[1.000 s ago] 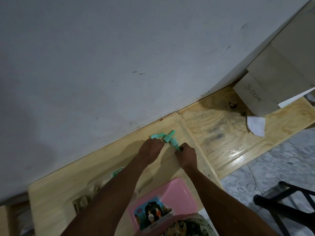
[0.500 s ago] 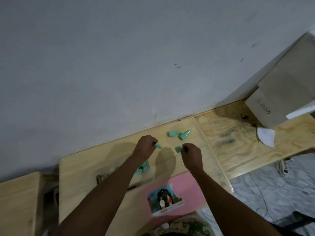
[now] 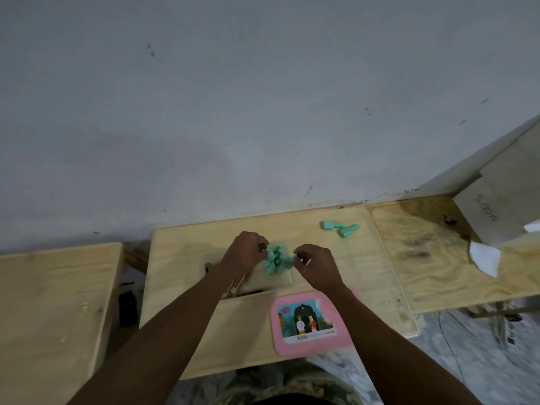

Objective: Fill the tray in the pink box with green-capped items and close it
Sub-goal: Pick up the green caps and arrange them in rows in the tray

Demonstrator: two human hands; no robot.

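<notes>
Several green-capped items (image 3: pixel 274 260) stand clustered in a pale tray (image 3: pixel 279 281) at the table's middle. My left hand (image 3: pixel 247 250) hovers at the cluster's left edge, its curled fingertips pinching a small dark-bodied item. From the right, my right hand (image 3: pixel 319 264) pinches another green-capped item (image 3: pixel 289 263) against the cluster. Two more green-capped items (image 3: pixel 340 228) lie loose near the wall. The pink lid (image 3: pixel 312 344) with a picture on it lies flat by the near edge. The box under the tray is mostly hidden by my left forearm.
The wooden table (image 3: pixel 380 276) stands against a grey wall. A second table (image 3: pixel 55 302) stands to the left and a third (image 3: pixel 432 258) to the right, bearing a white carton (image 3: pixel 496 206) and a paper scrap (image 3: pixel 483 257). Cables lie on the floor at the right.
Both hands, each holding a green-capped item, came back from the far side of the table to the tray. The camera view tilted and shifted.
</notes>
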